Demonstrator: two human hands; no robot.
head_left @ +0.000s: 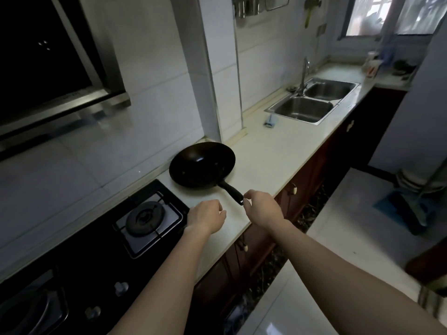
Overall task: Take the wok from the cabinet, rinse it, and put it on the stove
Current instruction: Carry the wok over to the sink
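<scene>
A black wok [202, 164] rests on the pale counter [271, 151], just right of the stove [145, 217]. Its black handle [232, 191] points toward me. My right hand [262, 209] is at the very end of that handle, thumb and forefinger curved around the tip with a small gap, not wrapped around it. My left hand [205, 217] hovers over the counter's near edge between the stove burner and the handle, with its fingers curled in and nothing in it. The double steel sink [312, 102] with its tap [304, 73] lies farther along the counter.
A range hood [55, 76] hangs over the stove at left. A small blue item [270, 120] stands before the sink. Dark red cabinet doors [302, 180] run under the counter. Bottles and clutter [377, 65] sit by the window. White floor tiles lie to the right.
</scene>
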